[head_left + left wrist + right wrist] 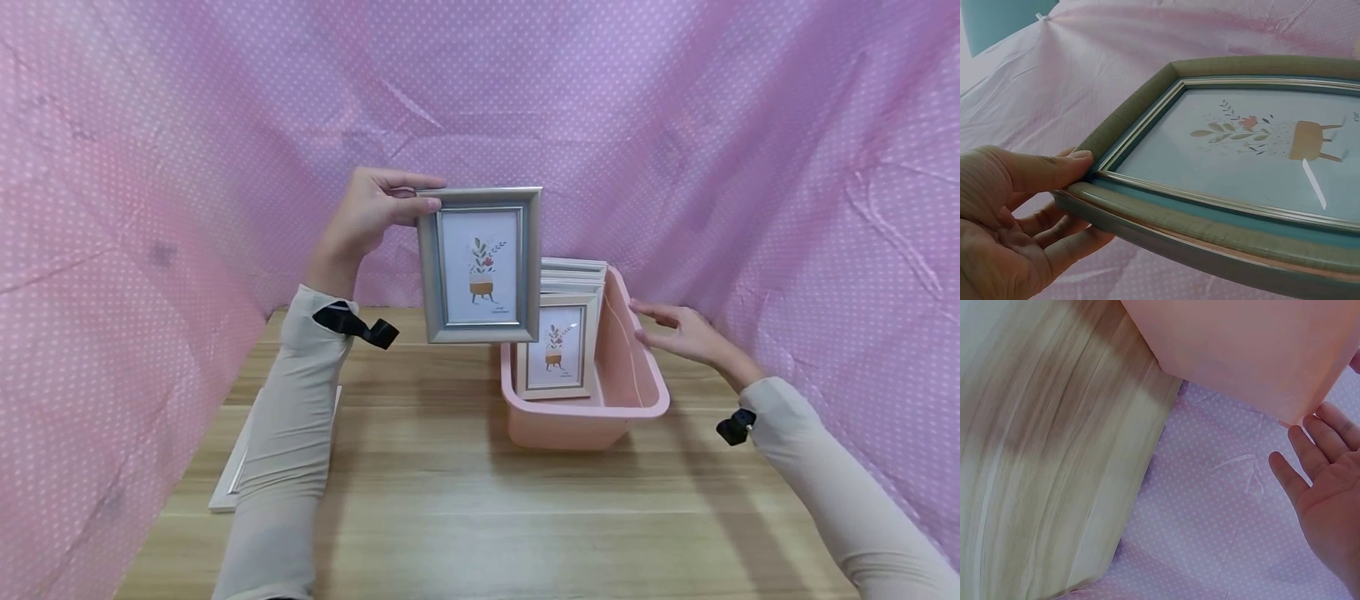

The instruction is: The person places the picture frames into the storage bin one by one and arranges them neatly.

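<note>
My left hand (363,217) pinches a picture frame (480,267) at its upper left corner, thumb on the front and fingers behind. The frame is silvery beige with a blue-grey inner band and a plant print; it hangs upright above the table, overlapping the bin's left side in the head view. My right hand (684,335) is at the right rim of a pink plastic bin (570,429), its fingertips against the edge, fingers loosely extended in the right wrist view. Inside the bin stands a cream picture frame (555,346), with several white frames (573,268) behind it.
A white frame (238,462) lies on the wooden table (480,508) at the left, partly covered by my left forearm. Pink dotted cloth (480,92) hangs behind and on both sides of the table.
</note>
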{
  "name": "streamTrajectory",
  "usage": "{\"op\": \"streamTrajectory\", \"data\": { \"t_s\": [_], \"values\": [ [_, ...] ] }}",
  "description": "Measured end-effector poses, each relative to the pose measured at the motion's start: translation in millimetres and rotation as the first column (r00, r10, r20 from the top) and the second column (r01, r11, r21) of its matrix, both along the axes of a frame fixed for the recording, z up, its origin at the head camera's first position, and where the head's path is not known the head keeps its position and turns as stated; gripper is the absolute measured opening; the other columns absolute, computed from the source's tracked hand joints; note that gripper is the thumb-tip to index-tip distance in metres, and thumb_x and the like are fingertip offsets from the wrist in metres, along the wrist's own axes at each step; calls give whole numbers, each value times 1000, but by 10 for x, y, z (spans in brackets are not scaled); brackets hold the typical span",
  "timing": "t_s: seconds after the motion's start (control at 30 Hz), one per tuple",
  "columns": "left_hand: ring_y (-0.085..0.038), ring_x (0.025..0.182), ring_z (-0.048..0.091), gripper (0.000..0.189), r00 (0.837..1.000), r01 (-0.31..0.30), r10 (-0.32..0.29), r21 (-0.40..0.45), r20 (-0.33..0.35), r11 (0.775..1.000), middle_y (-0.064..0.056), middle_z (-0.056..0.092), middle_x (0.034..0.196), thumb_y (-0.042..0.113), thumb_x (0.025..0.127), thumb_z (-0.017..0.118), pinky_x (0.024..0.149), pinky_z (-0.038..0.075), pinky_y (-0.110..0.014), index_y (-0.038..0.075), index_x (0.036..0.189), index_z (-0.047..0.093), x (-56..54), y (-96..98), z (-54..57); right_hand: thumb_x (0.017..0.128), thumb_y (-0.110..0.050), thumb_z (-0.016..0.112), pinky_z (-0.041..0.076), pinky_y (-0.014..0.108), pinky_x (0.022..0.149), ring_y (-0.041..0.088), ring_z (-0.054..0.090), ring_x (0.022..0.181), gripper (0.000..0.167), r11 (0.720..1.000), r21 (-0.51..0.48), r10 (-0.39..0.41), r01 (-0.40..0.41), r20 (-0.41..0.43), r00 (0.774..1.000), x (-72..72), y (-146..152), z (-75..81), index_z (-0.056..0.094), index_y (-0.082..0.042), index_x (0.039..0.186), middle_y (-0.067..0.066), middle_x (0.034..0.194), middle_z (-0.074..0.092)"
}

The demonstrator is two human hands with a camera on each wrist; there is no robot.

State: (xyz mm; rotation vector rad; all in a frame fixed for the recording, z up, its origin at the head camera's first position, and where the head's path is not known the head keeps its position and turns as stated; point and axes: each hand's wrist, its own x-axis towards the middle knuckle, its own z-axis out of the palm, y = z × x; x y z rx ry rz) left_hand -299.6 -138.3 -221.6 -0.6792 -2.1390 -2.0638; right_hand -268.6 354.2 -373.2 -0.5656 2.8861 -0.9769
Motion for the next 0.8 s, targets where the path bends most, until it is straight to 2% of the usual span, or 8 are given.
{"op": "streamTrajectory", "data": {
  "t_s": [0.3,0.47,0.8],
  "values": [
    [-15,77,76,26,998,1,5,101,-55,995,-1,80,87,-9,83,77,70,65,-29,-5,109,76,-1,234,-44,98,-25,69,40,56,116,47,50,136,56,1000,-5,0,0,-6,1000,6,-12,-8,53,-4,147,19,152,50],
    [-15,75,76,26,999,9,-3,133,-42,991,-1,79,84,-10,84,77,69,65,-29,-6,110,75,-40,367,-106,97,-23,69,39,56,116,45,49,138,55,1000,-17,8,-8,-3,1000,8,-13,-3,53,-4,147,18,152,50],
    [-16,79,76,28,1000,14,-13,93,-12,996,-8,80,92,-5,85,78,74,65,-32,-5,113,74,-118,661,-222,97,-20,69,40,54,115,42,50,137,53,1000,-18,20,-21,-32,999,5,-28,-6,55,-2,145,18,150,53]
  ]
}}
